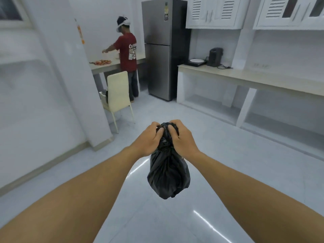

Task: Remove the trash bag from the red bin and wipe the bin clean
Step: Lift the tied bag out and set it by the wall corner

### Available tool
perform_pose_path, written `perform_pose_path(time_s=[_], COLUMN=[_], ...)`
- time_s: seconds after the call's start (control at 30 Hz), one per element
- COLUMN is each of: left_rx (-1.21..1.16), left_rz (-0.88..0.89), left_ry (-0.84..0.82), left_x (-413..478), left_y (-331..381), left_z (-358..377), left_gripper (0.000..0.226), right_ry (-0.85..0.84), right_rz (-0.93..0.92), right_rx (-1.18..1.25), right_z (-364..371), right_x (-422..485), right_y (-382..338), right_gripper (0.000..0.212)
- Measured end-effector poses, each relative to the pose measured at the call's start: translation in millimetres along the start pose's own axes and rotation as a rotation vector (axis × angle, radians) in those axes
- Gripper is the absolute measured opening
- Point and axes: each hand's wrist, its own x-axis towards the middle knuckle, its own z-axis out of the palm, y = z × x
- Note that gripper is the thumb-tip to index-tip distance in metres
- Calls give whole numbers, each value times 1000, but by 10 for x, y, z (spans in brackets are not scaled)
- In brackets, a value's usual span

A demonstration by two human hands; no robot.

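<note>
Glossy white kitchen floor [228, 155] stretches away beneath two outstretched arms. The left hand [149, 141] and right hand [182, 139] both curl tightly around the bunched neck of a black trash bag [169, 176], which hangs just below them in mid-air. The red bin is out of view, so the bag seems removed. Next, set it down and fetch a cloth.

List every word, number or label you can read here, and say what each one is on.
"10": on a dark sticker near the top of the fridge; the small print around it is too blurred to read.
"Cr...": white print on the back of a person's red T-shirt; the rest is unreadable.
Orange sign on the wall: too blurred to read.
Black trash bag: no text.
</note>
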Motion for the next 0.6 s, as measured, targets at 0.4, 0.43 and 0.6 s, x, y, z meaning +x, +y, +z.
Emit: perform_pose_path(time_s=[0.4,0.43,0.6], left_rx=[66,75,98], left_rz=[-203,-222,-299], left_ry=[268,279,361], left_x=[19,43,252], left_y=[-1474,-1594,-2163], left_z=[-1663,-1785,-2352], left_gripper=[31,32,35], right_ry=[-243,-259,-345], right_rz=[-138,-147,-202], right_rx=[157,173,253], right_z=[2013,2180,3000], right_x=[1280,1395,2022], right_y=[-693,-725,-858], right_gripper=[11,10,9])
